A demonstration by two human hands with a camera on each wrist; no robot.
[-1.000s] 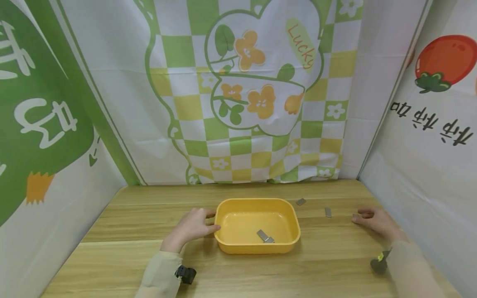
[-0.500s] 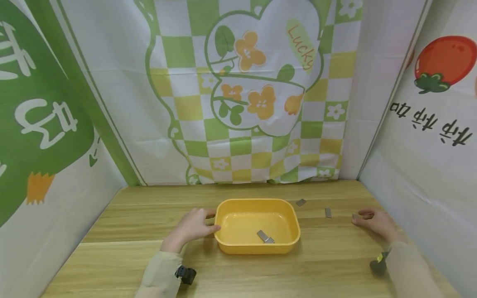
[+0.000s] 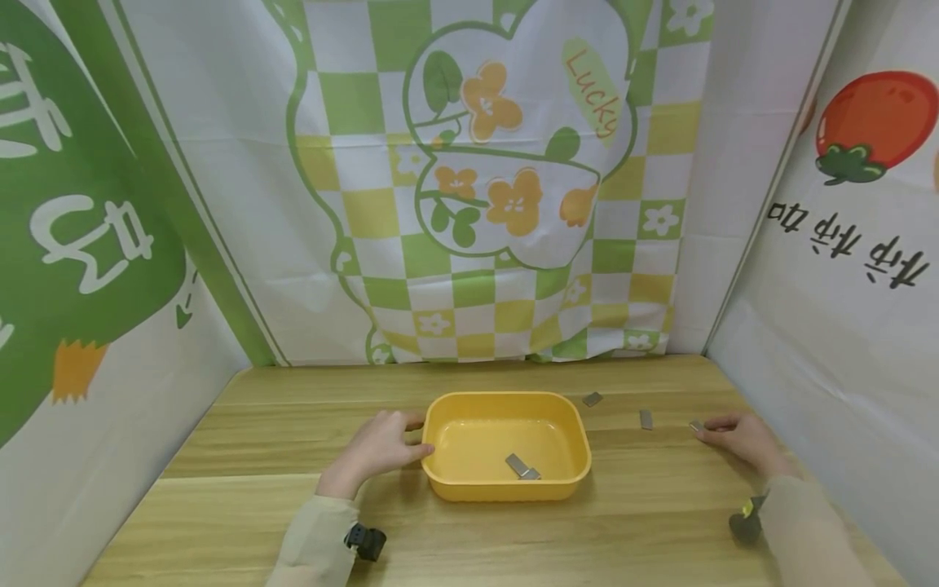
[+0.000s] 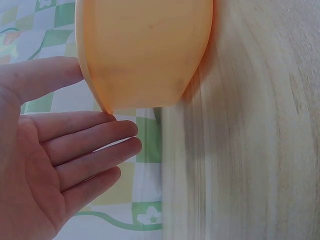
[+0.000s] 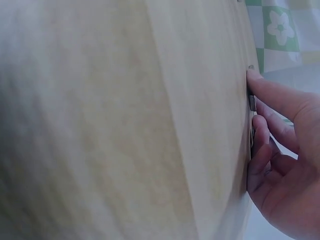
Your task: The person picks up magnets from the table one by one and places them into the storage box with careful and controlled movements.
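Note:
A yellow rectangular plastic box (image 3: 506,492) stands on the table, with two small grey flat metal pieces (image 3: 522,467) overlapping on its floor. At its left end my left hand (image 3: 377,447) touches the rim with thumb and index finger. Its fingers look straight in the left wrist view, the palm facing the camera. Far to the right, my right hand (image 3: 742,440) is low over the table, fingers curled. It pinches another small flat metal piece (image 3: 696,426) at the fingertips; the right wrist view shows this piece edge-on between thumb and fingers.
Two more flat metal pieces lie between the box and the right hand, one (image 3: 645,419) nearer the hand, another (image 3: 592,399) close behind the box's right corner. The wooden table (image 3: 293,432) meets printed cloth walls (image 3: 484,293) at the back and sides.
My right fingers have shifted very slightly, and more of the metal piece shows at their tips. The left hand, the box and the other pieces have stayed put.

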